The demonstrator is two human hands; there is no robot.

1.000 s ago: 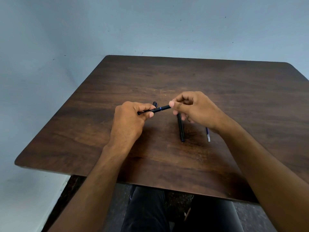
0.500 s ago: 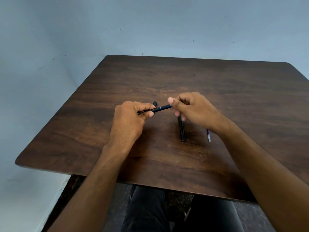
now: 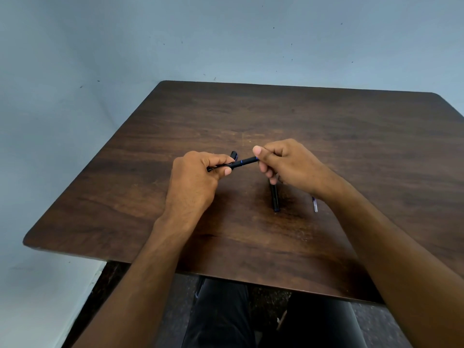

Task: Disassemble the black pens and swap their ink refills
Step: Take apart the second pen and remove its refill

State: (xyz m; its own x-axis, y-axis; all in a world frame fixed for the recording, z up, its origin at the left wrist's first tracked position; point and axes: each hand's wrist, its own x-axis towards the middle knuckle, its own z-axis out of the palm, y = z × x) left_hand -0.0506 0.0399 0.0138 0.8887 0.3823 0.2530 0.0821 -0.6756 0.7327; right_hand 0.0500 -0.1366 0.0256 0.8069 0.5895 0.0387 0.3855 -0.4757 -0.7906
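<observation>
Two hands share one black pen [image 3: 241, 163] above wooden table [image 3: 351, 136]: left hand [image 3: 194, 182] curled round barrel, right hand [image 3: 288, 164] pinching its right end. Black cap [image 3: 233, 155] behind pen; second pen barrel [image 3: 275, 198] on table under right hand; ink refill [image 3: 314, 205] beside right wrist.

left hand [image 3: 194, 179]: fingers curled, gripping | right hand [image 3: 288, 164]: fingers pinching | both forearms extended forward

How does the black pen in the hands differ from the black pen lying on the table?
The held pen is off the table, gripped at both ends by the left hand and right hand; the lying pen rests untouched. The held pen runs left to right, the lying pen near to far. Both are black and slim.
</observation>
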